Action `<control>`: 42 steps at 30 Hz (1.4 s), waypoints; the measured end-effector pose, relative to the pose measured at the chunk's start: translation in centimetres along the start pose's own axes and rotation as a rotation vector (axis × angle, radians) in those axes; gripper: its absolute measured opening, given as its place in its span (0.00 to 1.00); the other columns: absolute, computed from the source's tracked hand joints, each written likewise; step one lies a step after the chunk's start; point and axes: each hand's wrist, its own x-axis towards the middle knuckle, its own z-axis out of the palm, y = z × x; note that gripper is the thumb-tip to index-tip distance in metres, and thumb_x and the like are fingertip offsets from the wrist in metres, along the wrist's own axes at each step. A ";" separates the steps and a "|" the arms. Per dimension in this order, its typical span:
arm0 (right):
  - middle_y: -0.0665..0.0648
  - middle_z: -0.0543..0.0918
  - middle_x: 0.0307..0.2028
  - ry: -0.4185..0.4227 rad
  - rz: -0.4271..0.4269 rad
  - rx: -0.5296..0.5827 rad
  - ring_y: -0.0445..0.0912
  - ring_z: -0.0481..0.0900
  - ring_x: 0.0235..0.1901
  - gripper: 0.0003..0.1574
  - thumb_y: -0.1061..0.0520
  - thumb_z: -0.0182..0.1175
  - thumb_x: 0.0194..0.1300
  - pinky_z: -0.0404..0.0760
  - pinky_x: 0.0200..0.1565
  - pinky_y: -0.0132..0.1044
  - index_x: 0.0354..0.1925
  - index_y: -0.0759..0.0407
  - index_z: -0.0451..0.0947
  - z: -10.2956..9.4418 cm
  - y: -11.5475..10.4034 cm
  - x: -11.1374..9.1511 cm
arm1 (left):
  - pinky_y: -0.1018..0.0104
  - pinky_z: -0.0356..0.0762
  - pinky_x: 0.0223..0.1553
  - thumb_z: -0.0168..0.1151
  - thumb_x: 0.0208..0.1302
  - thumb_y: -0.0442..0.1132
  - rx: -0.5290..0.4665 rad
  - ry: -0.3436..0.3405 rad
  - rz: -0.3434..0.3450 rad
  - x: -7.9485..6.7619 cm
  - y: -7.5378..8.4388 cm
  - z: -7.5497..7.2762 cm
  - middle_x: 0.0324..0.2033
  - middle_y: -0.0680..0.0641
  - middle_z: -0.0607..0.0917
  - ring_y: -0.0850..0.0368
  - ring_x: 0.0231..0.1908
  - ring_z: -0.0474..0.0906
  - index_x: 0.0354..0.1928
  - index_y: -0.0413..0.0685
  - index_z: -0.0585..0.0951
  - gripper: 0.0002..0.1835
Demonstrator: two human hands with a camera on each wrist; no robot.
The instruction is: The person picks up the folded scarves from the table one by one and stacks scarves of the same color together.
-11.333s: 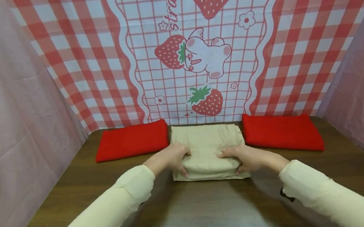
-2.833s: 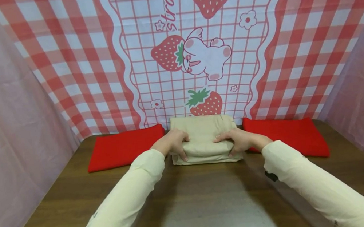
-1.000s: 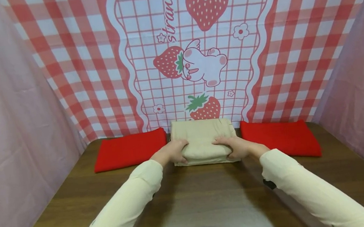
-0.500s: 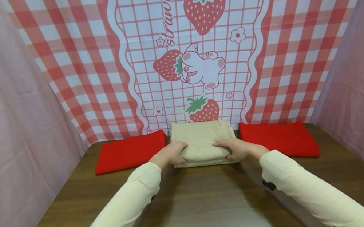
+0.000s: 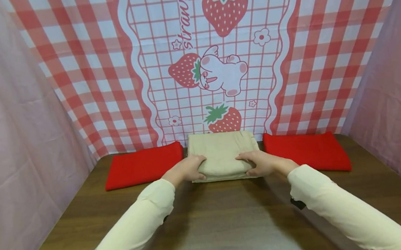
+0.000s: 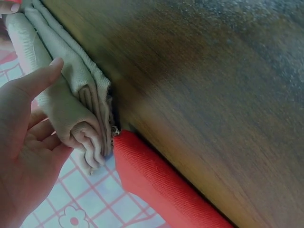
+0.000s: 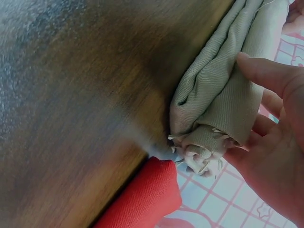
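Your left hand (image 5: pixel 189 169) and right hand (image 5: pixel 261 162), half-curled, grip the folded beige cloth bundle (image 5: pixel 221 149) at its 8 and 4 o'clock — now pushed back to 12 on the brown wooden table (image 5: pixel 224 223), nearly level with folded red cloths (image 5: pixel 143 166) at 10 and 2.

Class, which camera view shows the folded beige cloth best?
The head view, because there the beige cloth shows nearly whole, top included. Each wrist view shows one layered end close up, but less of its top.

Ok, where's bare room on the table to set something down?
The table is bare between left sleeve and right sleeve, and outside each. The back is crowded: left red cloth, beige cloth and right red cloth lie close together.
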 end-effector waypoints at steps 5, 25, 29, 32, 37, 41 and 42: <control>0.64 0.74 0.62 0.006 -0.002 0.004 0.57 0.72 0.57 0.35 0.60 0.66 0.58 0.72 0.62 0.57 0.63 0.63 0.69 -0.1 0.0 -0.1 | 0.57 0.72 0.62 0.70 0.57 0.41 0.005 0.009 0.017 -0.3 0.0 -0.2 0.57 0.40 0.79 0.48 0.57 0.76 0.61 0.37 0.72 0.32; 0.61 0.76 0.61 0.026 0.064 0.027 0.54 0.74 0.56 0.34 0.57 0.67 0.58 0.76 0.59 0.54 0.62 0.57 0.72 -0.4 -0.6 -1.9 | 0.57 0.75 0.61 0.68 0.59 0.43 -0.020 0.028 0.030 -2.5 -0.1 -0.4 0.57 0.43 0.80 0.51 0.54 0.76 0.60 0.40 0.74 0.28; 0.61 0.76 0.61 0.032 0.075 0.043 0.56 0.74 0.57 0.33 0.57 0.67 0.58 0.75 0.60 0.55 0.62 0.57 0.72 -0.3 -0.8 -2.2 | 0.57 0.75 0.60 0.67 0.59 0.43 -0.023 0.047 0.040 -2.8 -0.2 0.1 0.56 0.43 0.81 0.52 0.53 0.77 0.60 0.41 0.74 0.28; 0.61 0.77 0.60 0.040 0.058 0.046 0.56 0.75 0.57 0.33 0.57 0.67 0.59 0.75 0.59 0.56 0.62 0.58 0.72 -0.2 -0.8 -2.4 | 0.57 0.75 0.59 0.68 0.59 0.43 -0.026 0.061 0.040 -3.1 -0.2 0.2 0.55 0.44 0.81 0.52 0.53 0.77 0.59 0.41 0.75 0.27; 0.60 0.78 0.59 0.062 0.023 0.039 0.55 0.76 0.56 0.32 0.57 0.66 0.59 0.76 0.58 0.56 0.61 0.59 0.73 -0.2 -0.8 -2.7 | 0.56 0.75 0.59 0.68 0.59 0.43 -0.042 0.069 0.046 -3.6 -0.2 -0.2 0.55 0.43 0.82 0.52 0.52 0.78 0.59 0.41 0.75 0.27; 0.60 0.79 0.58 0.082 0.009 0.024 0.55 0.77 0.55 0.31 0.57 0.67 0.59 0.76 0.58 0.56 0.60 0.60 0.74 -0.4 -0.8 -3.0 | 0.56 0.75 0.59 0.67 0.59 0.42 -0.064 0.074 0.051 -4.1 0.0 -0.6 0.54 0.44 0.82 0.52 0.52 0.78 0.59 0.41 0.75 0.27; 0.60 0.79 0.58 0.084 0.012 0.021 0.55 0.77 0.55 0.31 0.57 0.67 0.59 0.76 0.58 0.55 0.60 0.60 0.74 -0.5 -0.8 -3.1 | 0.56 0.76 0.59 0.67 0.60 0.42 -0.067 0.076 0.052 -4.2 0.0 -0.7 0.55 0.44 0.82 0.52 0.52 0.78 0.59 0.41 0.75 0.26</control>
